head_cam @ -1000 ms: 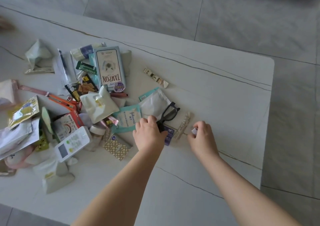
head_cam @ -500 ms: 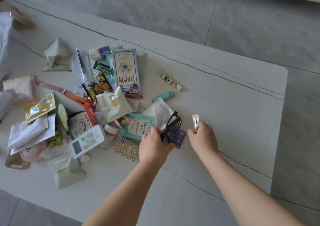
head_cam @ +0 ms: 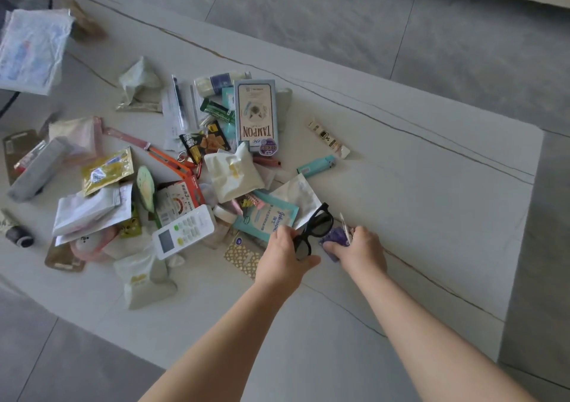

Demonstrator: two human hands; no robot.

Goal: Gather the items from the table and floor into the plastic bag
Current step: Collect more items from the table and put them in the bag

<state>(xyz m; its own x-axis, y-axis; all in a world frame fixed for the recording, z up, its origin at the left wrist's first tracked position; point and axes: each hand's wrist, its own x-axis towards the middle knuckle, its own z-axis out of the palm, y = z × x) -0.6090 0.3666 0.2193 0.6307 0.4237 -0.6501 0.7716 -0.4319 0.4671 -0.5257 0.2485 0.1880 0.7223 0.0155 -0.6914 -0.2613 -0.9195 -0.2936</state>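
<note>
A heap of small items covers the left half of the white table (head_cam: 431, 216). My left hand (head_cam: 282, 258) grips black sunglasses (head_cam: 314, 232) at the heap's right edge. Right beside it, my right hand (head_cam: 359, 252) holds a small silvery sachet (head_cam: 344, 227) and curls its fingers over a purple packet (head_cam: 334, 241) that lies on the table. Around them lie a teal wipes pack (head_cam: 266, 219), a white remote (head_cam: 183, 232), a tampon box (head_cam: 256, 117), a teal lighter (head_cam: 316, 166) and a slim stick pack (head_cam: 328, 137). A translucent plastic bag (head_cam: 30, 49) shows at the far left.
More pouches, a pen, an orange strap and a grey pouch (head_cam: 37, 170) spread over the table's left. A small dark object (head_cam: 20, 236) sits near the left edge. Grey floor tiles (head_cam: 401, 25) lie beyond the table, whose right corner drops off at the right.
My right hand lifted the silvery sachet off the table, then moved left onto the purple packet. My left hand kept hold of the sunglasses. The view shifted left, showing the bag.
</note>
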